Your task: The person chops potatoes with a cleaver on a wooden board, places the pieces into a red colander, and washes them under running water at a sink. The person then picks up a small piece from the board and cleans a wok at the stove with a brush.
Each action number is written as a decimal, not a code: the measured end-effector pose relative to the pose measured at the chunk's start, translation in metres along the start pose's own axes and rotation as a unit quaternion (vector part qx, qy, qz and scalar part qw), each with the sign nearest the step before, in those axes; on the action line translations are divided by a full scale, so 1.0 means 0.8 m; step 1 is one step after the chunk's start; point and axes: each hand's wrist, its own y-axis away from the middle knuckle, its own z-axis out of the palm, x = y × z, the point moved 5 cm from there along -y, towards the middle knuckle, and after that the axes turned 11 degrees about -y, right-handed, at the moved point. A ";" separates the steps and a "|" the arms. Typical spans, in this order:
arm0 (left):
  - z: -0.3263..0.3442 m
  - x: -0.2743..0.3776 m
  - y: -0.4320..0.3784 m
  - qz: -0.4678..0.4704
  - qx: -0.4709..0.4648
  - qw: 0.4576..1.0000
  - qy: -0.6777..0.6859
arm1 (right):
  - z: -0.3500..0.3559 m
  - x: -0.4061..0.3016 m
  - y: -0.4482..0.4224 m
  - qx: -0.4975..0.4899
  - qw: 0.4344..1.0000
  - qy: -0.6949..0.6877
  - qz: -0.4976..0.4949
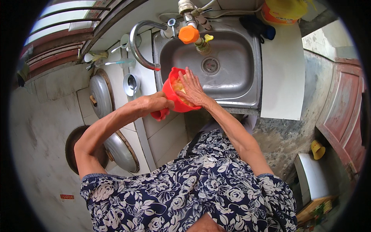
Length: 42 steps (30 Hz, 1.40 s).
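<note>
My left hand [158,105] grips the handle of a red plastic dipper [182,107] at the sink's left front corner. Pale yellow chunks of food [177,85] fill the dipper; their exact kind is unclear. Across its mouth lies my right hand [192,90], flat, with the palm over the chunks and the fingers reaching the far rim. Part of the contents is hidden beneath it. Behind the dipper, the stainless steel sink [237,61] shows its drain strainer [210,65]. A curved metal faucet [135,43] ends just above the dipper's far left side.
An orange valve knob [189,34] juts over the sink's back edge. Left of the sink stand a white cup with a spoon [129,84] and two metal pot lids [101,94]. A dark cloth [255,27] lies at the back right corner, near a yellow container [282,13].
</note>
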 end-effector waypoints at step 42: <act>-0.017 0.026 -0.008 0.022 -0.008 1.000 -0.018 | 0.004 0.019 -0.008 -0.025 0.998 -0.047 0.037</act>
